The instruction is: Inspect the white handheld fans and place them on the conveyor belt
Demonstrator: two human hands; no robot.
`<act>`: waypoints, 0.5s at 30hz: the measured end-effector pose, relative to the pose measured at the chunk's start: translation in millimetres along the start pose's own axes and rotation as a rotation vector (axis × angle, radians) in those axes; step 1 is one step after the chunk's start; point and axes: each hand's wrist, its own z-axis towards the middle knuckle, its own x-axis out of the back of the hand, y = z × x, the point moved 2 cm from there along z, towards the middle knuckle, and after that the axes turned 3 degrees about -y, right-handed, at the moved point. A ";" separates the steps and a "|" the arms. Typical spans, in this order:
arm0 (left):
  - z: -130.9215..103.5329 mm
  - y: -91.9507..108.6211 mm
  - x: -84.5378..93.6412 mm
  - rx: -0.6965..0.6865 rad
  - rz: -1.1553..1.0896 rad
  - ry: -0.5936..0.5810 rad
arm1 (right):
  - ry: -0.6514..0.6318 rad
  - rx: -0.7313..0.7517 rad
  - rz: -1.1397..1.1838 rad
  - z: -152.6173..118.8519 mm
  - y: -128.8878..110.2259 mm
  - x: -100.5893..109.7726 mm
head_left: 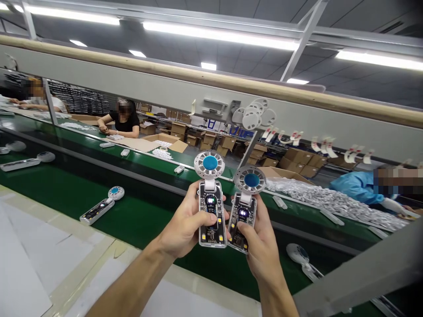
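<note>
Left hand (185, 226) closed around the clear body of a small handheld fan (211, 207), held upright above the green conveyor belt (145, 220). White round fan head with blue centre on top; lit display and two glowing amber spots show through the transparent casing. Writing on it too small to read.

Right hand (261, 244) gripping a second fan (244, 211) of the same kind, tilted slightly right, just beside the first; the two bodies nearly touch. Thumb lies across its lower front.

Both fans held in the air over the belt's near edge, above the white surface (29, 264) at the bottom left.

On the belt: another fan (101, 207) lying flat toward the left, lit. One more (28, 162) further left, and one (302, 259) near the right edge.

Beyond the belt: a heap of white parts (333, 200), cardboard boxes (299, 158), a person in black (124, 121) seated at the far side, a person in a blue sleeve (357, 187) at right. Blue lettering in the background, unreadable.
</note>
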 end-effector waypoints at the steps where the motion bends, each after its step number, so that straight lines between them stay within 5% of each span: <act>1: 0.0 0.3 0.1 -0.002 0.000 0.000 | -0.007 -0.009 0.011 -0.5 -0.7 0.1; 7: 0.1 -5.3 3.4 -0.040 0.102 0.022 | -0.122 -0.060 0.066 -3.3 -3.9 2.8; 12: 5.4 -9.5 12.9 -0.194 0.382 0.427 | -0.161 -0.063 0.087 -1.7 -0.3 5.0; 15: -0.1 1.0 5.0 -0.134 0.172 0.456 | -0.171 -0.036 0.133 -0.5 -0.2 6.0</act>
